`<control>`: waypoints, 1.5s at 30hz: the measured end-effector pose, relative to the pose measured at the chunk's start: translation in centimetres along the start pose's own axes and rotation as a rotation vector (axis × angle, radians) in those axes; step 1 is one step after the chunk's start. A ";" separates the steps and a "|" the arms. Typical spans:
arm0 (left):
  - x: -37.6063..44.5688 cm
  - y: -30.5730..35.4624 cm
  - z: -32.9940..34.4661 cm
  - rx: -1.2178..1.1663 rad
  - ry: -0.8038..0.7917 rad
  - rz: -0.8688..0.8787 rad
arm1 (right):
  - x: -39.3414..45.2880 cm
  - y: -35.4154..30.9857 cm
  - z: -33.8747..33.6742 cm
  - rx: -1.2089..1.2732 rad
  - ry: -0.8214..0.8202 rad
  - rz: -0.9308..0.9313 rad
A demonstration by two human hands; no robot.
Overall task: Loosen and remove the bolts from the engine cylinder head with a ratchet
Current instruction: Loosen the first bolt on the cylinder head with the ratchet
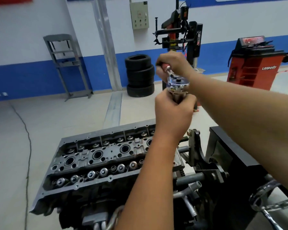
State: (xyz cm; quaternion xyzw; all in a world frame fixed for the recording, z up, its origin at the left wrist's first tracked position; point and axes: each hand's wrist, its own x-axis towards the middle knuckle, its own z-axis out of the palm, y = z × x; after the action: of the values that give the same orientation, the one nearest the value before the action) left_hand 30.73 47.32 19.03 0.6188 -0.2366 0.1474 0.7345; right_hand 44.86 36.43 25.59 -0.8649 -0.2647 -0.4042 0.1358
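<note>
Two hands hold the ratchet [178,83] up in the air, well above the cylinder head [96,156]. Our right hand [173,63] is wrapped round the red handle, which runs away from us; our left hand [175,112] grips the socket or extension hanging below the chrome head. We judge the tool must come straight down toward the cylinder head's right end, nearest the left hand.

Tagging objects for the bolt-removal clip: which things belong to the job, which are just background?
Job:
chrome ratchet with red handle
grey metal cylinder head
left hand
right hand

Background:
stack of black tyres
red wheel balancer
tyre changer
grey metal rack
</note>
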 end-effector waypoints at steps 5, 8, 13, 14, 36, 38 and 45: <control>1.0 -0.8 -2.4 -0.054 0.112 -0.025 | 1.4 -2.3 2.8 0.062 -0.130 0.090; 0.9 -0.5 -2.1 -0.045 0.076 -0.042 | 0.4 -1.7 1.0 -0.140 -0.148 0.163; 1.1 -0.1 -2.9 -0.124 -0.081 -0.133 | -4.1 -1.1 -7.1 -0.564 -0.226 0.250; 1.1 -0.1 -3.0 -0.131 -0.094 -0.146 | -5.2 -1.4 -8.9 -0.570 -0.267 0.273; -1.3 0.9 -1.3 -0.047 -0.075 -0.114 | -8.8 -11.6 -14.4 -0.105 -0.489 0.041; -1.0 0.6 -1.7 -0.049 -0.067 -0.133 | -9.6 -11.4 -14.4 -0.107 -0.436 0.036; -0.4 1.3 -1.4 0.059 -0.120 -0.213 | -9.3 -12.6 -15.3 -0.342 -0.442 0.032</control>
State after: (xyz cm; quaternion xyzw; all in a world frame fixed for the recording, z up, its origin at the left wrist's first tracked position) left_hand 29.92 49.00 19.73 0.6696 -0.2087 0.0383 0.7118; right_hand 23.07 36.71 28.42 -0.9466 -0.2020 -0.2424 -0.0670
